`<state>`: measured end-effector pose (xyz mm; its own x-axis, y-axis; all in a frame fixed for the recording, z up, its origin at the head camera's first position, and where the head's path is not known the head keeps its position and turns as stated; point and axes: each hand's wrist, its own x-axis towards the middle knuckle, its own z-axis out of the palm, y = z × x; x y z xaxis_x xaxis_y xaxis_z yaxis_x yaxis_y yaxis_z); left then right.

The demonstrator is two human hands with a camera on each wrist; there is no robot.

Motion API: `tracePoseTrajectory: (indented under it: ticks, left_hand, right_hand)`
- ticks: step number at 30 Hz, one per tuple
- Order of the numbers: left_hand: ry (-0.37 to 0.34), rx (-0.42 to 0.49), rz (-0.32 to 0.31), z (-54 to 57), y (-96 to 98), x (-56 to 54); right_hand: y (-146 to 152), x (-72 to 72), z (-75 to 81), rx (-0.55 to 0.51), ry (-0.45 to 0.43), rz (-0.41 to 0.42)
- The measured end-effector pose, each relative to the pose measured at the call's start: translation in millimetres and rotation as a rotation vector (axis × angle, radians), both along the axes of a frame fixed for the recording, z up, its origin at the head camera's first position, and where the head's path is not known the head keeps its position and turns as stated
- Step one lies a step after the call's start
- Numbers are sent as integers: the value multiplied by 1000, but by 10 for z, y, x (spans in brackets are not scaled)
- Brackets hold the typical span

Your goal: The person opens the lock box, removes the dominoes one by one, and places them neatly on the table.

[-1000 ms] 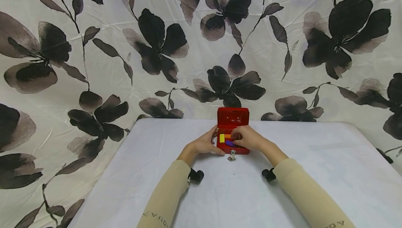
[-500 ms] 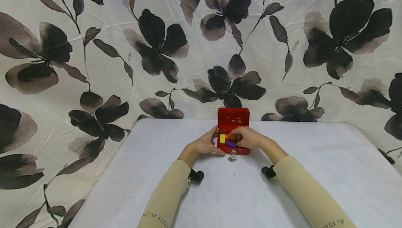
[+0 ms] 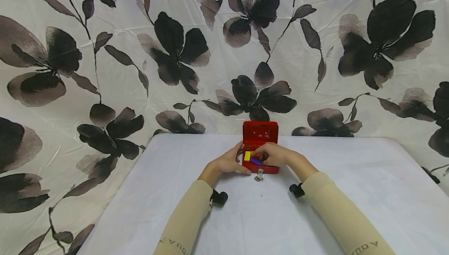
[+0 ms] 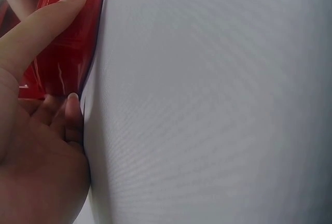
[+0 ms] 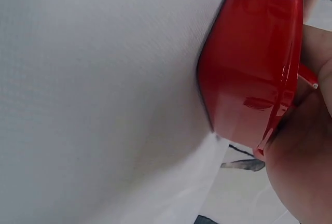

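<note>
A red metal cash box [image 3: 270, 169] stands near the table's far edge, its lid [image 3: 260, 131] raised. My left hand [image 3: 229, 161] holds the box's left side; in the left wrist view the thumb [image 4: 49, 24] lies along the front wall and the other fingers reach the side. My right hand [image 3: 277, 154] is bent over the open box with its fingertips inside. A yellow block [image 3: 247, 156] stands at the inner left, and a purple block [image 3: 256, 162] lies near the front beside the right fingers. Orange shows by the index fingertip. Whether those fingers pinch anything is hidden.
A silver latch with keys [image 3: 259, 174] hangs at the box's front, over the white tabletop [image 3: 261, 216]. Behind the table hangs a white cloth [image 3: 217, 60] with dark flowers. A black wrist camera [image 3: 220, 197] sits below the left hand.
My right hand has shifted slightly left and its fingers have moved towards the yellow block. The yellow and purple blocks have slid slightly left. My left hand keeps its place on the box.
</note>
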<state>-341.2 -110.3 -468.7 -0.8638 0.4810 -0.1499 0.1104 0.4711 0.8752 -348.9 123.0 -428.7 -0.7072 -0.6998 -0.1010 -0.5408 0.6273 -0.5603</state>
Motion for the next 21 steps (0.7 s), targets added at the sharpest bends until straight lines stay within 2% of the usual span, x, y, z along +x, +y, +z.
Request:
tracePoseTrajectory:
  ticks: [4, 12, 21]
  left_hand:
    - [-11, 3, 2, 0, 2, -3]
    - [-7, -12, 4, 8, 0, -12]
    - [-5, -24, 0, 25, -6, 12]
  right_hand:
    - [-16, -10, 14, 29, -25, 4]
    - [-22, -21, 42, 60, -18, -20]
    - [6, 6, 32, -9, 30, -21]
